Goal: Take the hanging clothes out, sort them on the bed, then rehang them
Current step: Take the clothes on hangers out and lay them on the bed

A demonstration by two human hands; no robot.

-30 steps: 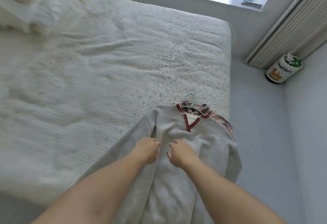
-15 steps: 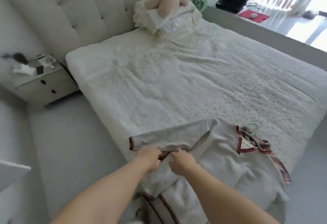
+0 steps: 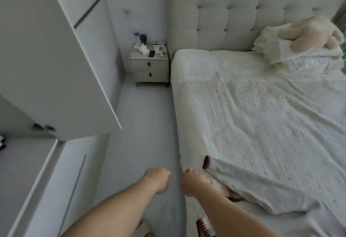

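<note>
Left hand: we see our left hand (image 3: 158,179) over the floor (image 3: 142,133), fingers curled under and holding nothing that we can make out.
Right hand: our right hand (image 3: 194,183) is just beside the left, at the bed's near edge; its fingers look loosely bent, and we cannot tell whether they grip cloth.
Sweater: one grey sweater (image 3: 262,188) lies on the bed (image 3: 252,109), starting right at the right hand and running away to that hand's right.
Sleeve: its sleeve lies across the cover, the red cuff (image 3: 206,162) just beyond the right hand's fingertips.
Hem: a second red-trimmed edge (image 3: 203,227) hangs below the right forearm, by the bed's side.
Under the sweater: a dark patch shows just behind the right hand; we cannot say what it is.
Count of clothes: one sweater that we can count.
Door: one open white door (image 3: 61,58) stands beyond and to the left of the left hand.
Nightstand: one nightstand (image 3: 149,68) with two drawers, well ahead of both hands, with small items on top.
Plush: one plush toy (image 3: 309,36) on a pillow (image 3: 277,49), far ahead and to the right of the right hand.
Hands counted: two, close together but apart.
</note>
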